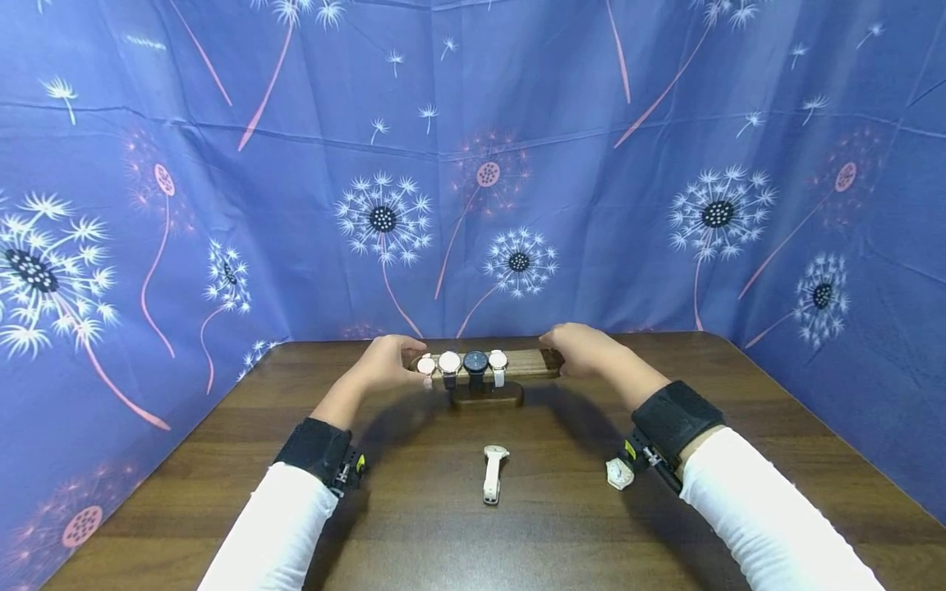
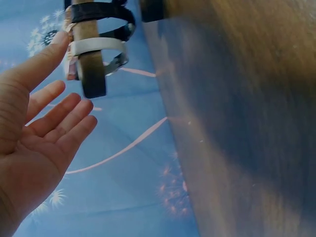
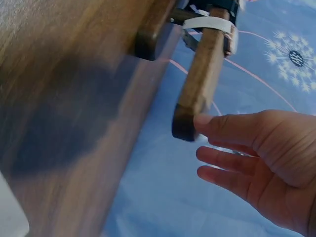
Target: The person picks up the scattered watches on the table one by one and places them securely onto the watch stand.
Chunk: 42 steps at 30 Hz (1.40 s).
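Wooden table [image 1: 414,509]: white watch [image 1: 492,474] laid near centre, second watch [image 1: 618,474] at 3 o'clock. Beyond, at 12 o'clock, watch stand [image 1: 488,365] flanked by left hand [image 1: 388,361] and right hand [image 1: 580,349]; fingers held straight, thumbs touching bar ends, nothing gripped.

Open left hand [image 2: 34,143] beside banded wooden bar [image 2: 91,64]

Four watches hang in a row on the one wooden stand [image 1: 517,364] at the far middle of the tabletop [image 1: 414,525]: a pink-faced one [image 1: 426,366] on the left, a white-faced one [image 1: 449,363], a black one [image 1: 476,362] and a white one [image 1: 498,360] on the right. Two more watches lie nearer: a white-strapped one [image 1: 492,472] in the middle and a pale one [image 1: 618,474] to the right, making six in all. Two hands are in view, the left [image 1: 388,361] and the right [image 1: 584,349], one at each end of the stand.
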{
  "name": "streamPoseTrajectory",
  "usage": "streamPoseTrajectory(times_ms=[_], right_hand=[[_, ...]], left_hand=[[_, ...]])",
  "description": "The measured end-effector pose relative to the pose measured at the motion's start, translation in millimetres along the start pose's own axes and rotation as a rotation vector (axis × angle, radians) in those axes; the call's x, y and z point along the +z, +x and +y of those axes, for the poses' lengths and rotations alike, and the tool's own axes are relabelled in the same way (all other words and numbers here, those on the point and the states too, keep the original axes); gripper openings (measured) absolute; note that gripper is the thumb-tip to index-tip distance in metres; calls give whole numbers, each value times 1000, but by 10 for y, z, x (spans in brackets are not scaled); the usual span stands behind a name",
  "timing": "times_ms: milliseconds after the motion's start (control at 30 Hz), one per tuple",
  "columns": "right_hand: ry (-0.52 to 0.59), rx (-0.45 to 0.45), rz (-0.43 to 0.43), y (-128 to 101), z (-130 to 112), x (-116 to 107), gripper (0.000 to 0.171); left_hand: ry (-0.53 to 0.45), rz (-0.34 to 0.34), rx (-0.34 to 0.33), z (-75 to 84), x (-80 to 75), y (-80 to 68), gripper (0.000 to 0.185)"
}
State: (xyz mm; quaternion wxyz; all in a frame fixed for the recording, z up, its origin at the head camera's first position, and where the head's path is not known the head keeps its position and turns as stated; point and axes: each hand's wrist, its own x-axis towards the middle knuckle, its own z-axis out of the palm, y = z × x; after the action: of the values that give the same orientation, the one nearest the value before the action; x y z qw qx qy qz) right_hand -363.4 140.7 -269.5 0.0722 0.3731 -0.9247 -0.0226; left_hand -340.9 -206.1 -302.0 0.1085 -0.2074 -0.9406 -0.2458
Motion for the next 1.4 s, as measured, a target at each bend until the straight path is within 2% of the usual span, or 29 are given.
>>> streamPoseTrajectory(times_ms=[100,167,333,500,767,900,1033,1200,1300,1400], right_hand=[[5,28,28,-92,27,-38,53],[42,37,53,-177,45,-56,50],[255,29,132,-440,102,-10,37],[426,72,105,-664,110,67,31],[512,120,65,-834,145,143,24],[525,167,8,-892,197,112,25],[549,166,-71,-946,255,85,30],[681,206,-300,-994,269,135,36],[749,263,-405,-1000,258,191,30],[766,274,-407,-1009,245,249,20]], left_hand=[[-8,34,6,43,-83,-57,52],[-26,61,15,75,-130,-111,45],[-138,96,20,162,-170,-263,26],[-182,84,37,202,-137,-416,16],[-123,89,42,207,-148,-511,16],[-96,81,40,203,-166,-517,15],[-55,69,60,211,-178,-508,15],[-27,33,81,226,-148,-497,18],[-27,16,67,245,-145,-500,18],[-19,13,72,256,-146,-500,18]])
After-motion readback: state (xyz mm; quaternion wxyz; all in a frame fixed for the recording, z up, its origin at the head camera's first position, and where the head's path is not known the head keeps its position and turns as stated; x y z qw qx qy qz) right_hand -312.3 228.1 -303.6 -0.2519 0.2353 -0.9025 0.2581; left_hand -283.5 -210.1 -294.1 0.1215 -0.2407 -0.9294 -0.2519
